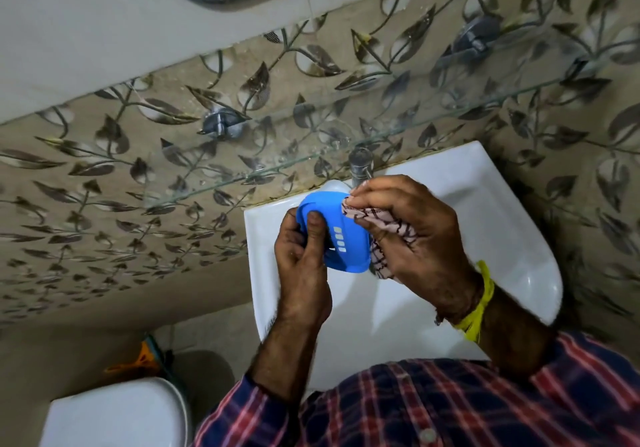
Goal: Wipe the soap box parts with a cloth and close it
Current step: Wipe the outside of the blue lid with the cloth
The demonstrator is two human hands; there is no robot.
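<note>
Over the sink (502, 224), left hand (301, 256) grips blue soap box part (341, 235).

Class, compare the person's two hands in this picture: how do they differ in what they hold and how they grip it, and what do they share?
The left hand grips the blue soap box part, thumb laid flat across its face; the right hand holds the checked cloth bunched in curled fingers. The right wrist wears a yellow thread; the left wrist is bare. Both are held over the white washbasin, meeting at the blue part.
</note>
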